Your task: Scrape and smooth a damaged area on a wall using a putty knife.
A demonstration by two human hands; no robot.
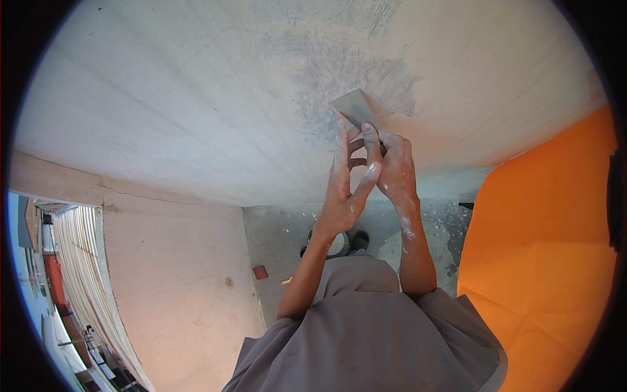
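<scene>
A grey garment (366, 340) fills the lower centre of the frame, closest to the camera. Above it, two bare forearms rise to the hands, which meet just above the centre, both marked with whitish residue. The left hand (344, 202) has its index finger stretched up to the lower edge of a scraper's blade and its thumb spread away; whether that fingertip presses on the metal, I cannot tell. The right hand (397, 163) pinches the lower end of the scraper (354, 106), thumb on the near side, other fingers curled behind. The flat grey blade tilts toward the upper left, in front of a scratched grey patch (395, 81) on the pale wall (196, 111) across the top. An orange sheet (542, 228) covers the right side. At lower left stands a pinkish side wall (176, 274) with a crack along its top. Farther down, on the speckled floor (281, 225), a round container (339, 245) sits between dark shoes (359, 240), and a red block (260, 272) lies left of them. Long pale strips (78, 255) show at the far left.
</scene>
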